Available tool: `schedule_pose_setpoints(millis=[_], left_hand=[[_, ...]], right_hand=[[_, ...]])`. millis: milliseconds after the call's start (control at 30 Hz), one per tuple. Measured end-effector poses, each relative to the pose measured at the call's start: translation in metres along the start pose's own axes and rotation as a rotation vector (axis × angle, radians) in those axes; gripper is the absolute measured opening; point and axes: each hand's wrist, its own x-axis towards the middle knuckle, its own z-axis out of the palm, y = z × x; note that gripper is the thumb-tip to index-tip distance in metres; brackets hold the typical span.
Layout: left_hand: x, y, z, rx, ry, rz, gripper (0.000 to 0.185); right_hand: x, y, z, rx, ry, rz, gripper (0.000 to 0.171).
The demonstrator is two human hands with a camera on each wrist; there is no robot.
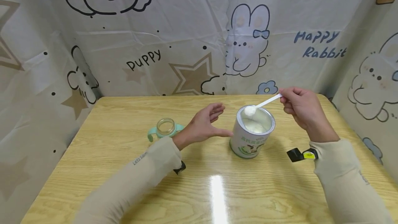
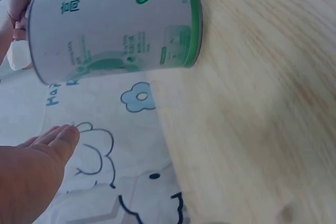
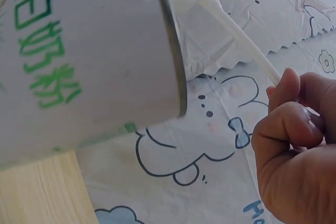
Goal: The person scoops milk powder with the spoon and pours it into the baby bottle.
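Observation:
My right hand [image 1: 300, 108] pinches the thin handle of a white scoop [image 1: 269, 100]. The scoop's bowl is heaped with white powder and sits over the far rim of an open milk powder tin [image 1: 248, 144]. More pale powder lies inside the tin, which stands upright on the table. Beside the tin, my left hand [image 1: 207, 123] is spread with its thumb pointing at the tin's side; the left wrist view shows its fingers [image 2: 60, 142] apart from the tin. In the right wrist view the thumb and curled fingers [image 3: 286, 129] hold the handle's end.
A baby bottle [image 1: 166, 127] with green handles and an uncovered mouth stands behind my left wrist, partly hidden by it. The wooden table [image 1: 102, 141] meets a patterned cloth [image 1: 192, 27] at the back and sides.

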Motion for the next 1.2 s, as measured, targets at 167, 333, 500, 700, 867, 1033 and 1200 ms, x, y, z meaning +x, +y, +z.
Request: schedule_pose_setpoints(millis=[167,333,500,700,867,1033,1200], left_hand=[[-0.003,0.004,-0.011,-0.013,0.021,-0.018,0.094],[-0.007,0.007,-0.022,-0.03,0.036,-0.017,0.093],[-0.013,0.01,-0.034,-0.02,0.045,-0.012,0.092],[-0.023,0.014,-0.048,-0.014,0.057,0.004,0.09],[-0.031,0.013,-0.057,-0.028,0.073,0.018,0.087],[-0.036,0.013,-0.067,-0.014,0.082,0.023,0.087],[-0.04,0.011,-0.075,0.004,0.08,0.015,0.087]], right_hand=[[0.001,-0.004,0.008,0.034,0.0,0.0,0.019],[0.003,-0.007,0.018,0.031,0.009,0.001,0.019],[0.005,-0.01,0.027,0.041,-0.012,-0.002,0.022],[0.009,-0.012,0.041,0.058,-0.025,-0.003,0.023],[0.011,-0.012,0.053,0.083,-0.026,-0.001,0.024],[0.012,-0.013,0.064,0.092,-0.015,0.003,0.024],[0.013,-0.012,0.073,0.09,-0.019,0.012,0.024]])
